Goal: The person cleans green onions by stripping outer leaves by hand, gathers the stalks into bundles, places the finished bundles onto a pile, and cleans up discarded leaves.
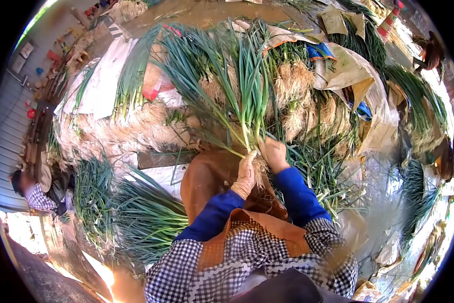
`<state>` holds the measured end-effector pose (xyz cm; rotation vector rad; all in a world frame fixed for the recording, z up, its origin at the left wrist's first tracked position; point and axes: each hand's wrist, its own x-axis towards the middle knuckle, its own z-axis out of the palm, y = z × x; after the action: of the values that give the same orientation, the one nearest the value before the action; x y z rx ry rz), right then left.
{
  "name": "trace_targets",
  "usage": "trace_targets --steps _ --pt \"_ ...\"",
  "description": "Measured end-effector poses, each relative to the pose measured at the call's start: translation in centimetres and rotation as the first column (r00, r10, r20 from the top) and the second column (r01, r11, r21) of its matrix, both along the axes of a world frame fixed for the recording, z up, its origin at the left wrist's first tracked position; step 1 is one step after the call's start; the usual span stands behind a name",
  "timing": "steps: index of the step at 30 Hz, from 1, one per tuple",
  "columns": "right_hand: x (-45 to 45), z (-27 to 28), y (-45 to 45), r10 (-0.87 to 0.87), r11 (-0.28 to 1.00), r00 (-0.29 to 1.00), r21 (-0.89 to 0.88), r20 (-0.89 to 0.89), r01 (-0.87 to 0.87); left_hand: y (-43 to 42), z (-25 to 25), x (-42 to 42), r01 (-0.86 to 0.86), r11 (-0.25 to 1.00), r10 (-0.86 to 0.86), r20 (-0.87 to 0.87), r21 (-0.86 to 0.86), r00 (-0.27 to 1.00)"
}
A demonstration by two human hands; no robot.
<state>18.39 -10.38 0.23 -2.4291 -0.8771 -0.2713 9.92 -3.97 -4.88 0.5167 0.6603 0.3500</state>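
Observation:
My left hand (245, 177) is closed around the white lower stems of a bunch of green onions (251, 91), just above their roots. The leaves fan upward, away from my body, and the pale roots (259, 170) hang between my hands. Against the right side of the same stems, my right hand (274, 154) has its fingers curled in; what its fingertips pinch is too small to make out. Beneath the bunch, a brown apron (206, 174) covers my lap.
Stacked onions with bushy roots (121, 126) lie ahead to the left, more (292, 81) ahead to the right. Loose onions (148, 217) lie left of my lap. Tan sacking (355, 76) drapes the right pile. Another person (35, 194) is at the far left.

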Motion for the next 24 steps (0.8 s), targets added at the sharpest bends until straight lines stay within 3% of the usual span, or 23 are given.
trace_targets --steps 2,4,5,6,7,9,10,11,13,14,15,17,18,20,22,23,24 --pt "-2.3 0.1 -4.9 0.149 0.959 0.901 0.282 -0.407 -0.031 0.2 3.0 -0.7 0.041 0.999 -0.042 0.016 0.033 0.999" --pt "-2.1 -0.9 -11.7 0.092 0.866 0.794 0.441 -0.601 0.234 1.5 3.6 -1.3 0.055 0.998 -0.056 0.03 0.031 0.998" --pt "-0.9 -0.2 -14.2 -0.02 0.929 0.738 0.26 -0.674 0.263 2.5 3.2 -1.5 0.103 0.992 -0.11 0.118 0.066 0.987" --pt "0.3 0.5 -16.8 -0.131 0.965 0.679 0.063 -0.722 0.254 2.2 4.3 -1.3 0.056 0.998 -0.061 0.114 0.039 0.992" --pt "1.7 1.0 -17.7 -0.245 0.846 0.891 -0.534 -0.382 0.003 1.6 5.4 -1.5 0.016 1.0 -0.016 0.102 0.009 0.995" --pt "2.1 3.0 -15.6 -0.209 0.631 0.926 -0.766 -0.316 -0.119 0.4 5.4 -1.7 0.023 0.998 -0.033 0.187 0.056 0.982" --pt "2.4 3.8 -12.9 -0.108 0.908 0.9 -0.41 -0.422 -0.083 0.3 5.5 -1.4 0.006 0.994 -0.036 0.273 0.108 0.961" --pt "2.2 4.5 -9.9 0.036 0.999 0.875 0.025 -0.483 -0.027 0.1 6.8 -1.8 0.029 0.989 -0.068 0.278 0.142 0.958" --pt "1.7 6.9 -4.1 0.339 0.893 0.687 0.45 -0.643 -0.019 0.4 7.2 -2.7 0.113 0.977 -0.169 0.329 0.183 0.929" --pt "2.3 6.8 -2.2 0.235 0.965 0.806 0.232 -0.543 -0.126 0.4 6.7 -3.0 0.129 0.966 -0.196 0.307 0.224 0.931" --pt "2.6 6.5 -0.7 0.162 0.983 0.904 -0.011 -0.397 -0.181 -0.3 5.7 -2.5 0.0 0.952 -0.098 0.305 0.306 0.947" --pt "1.8 5.8 0.3 0.125 0.992 0.992 -0.012 -0.03 -0.125 0.5 4.0 -2.5 -0.023 0.961 -0.044 0.234 0.275 0.971" --pt "1.3 5.5 -0.2 0.129 0.992 0.991 -0.003 0.028 -0.129 0.7 3.3 -2.6 -0.03 0.961 -0.036 0.231 0.274 0.972" --pt "-0.3 5.9 -2.2 0.058 0.998 0.994 -0.038 0.092 -0.055 0.8 2.3 -2.4 -0.087 0.974 0.076 0.059 0.211 0.995" --pt "-0.3 4.9 -5.8 0.056 0.974 0.991 0.211 0.125 -0.082 0.8 2.3 -2.6 -0.068 0.979 0.06 0.049 0.195 0.997" --pt "0.2 5.3 -8.2 0.077 0.789 0.986 0.614 -0.147 0.03 1.0 2.5 -2.8 -0.04 0.981 0.033 0.039 0.188 0.999" --pt "0.7 6.0 -10.5 0.204 0.464 0.904 0.85 -0.375 0.248 1.1 2.9 -2.8 -0.044 0.988 0.034 0.066 0.147 0.997"
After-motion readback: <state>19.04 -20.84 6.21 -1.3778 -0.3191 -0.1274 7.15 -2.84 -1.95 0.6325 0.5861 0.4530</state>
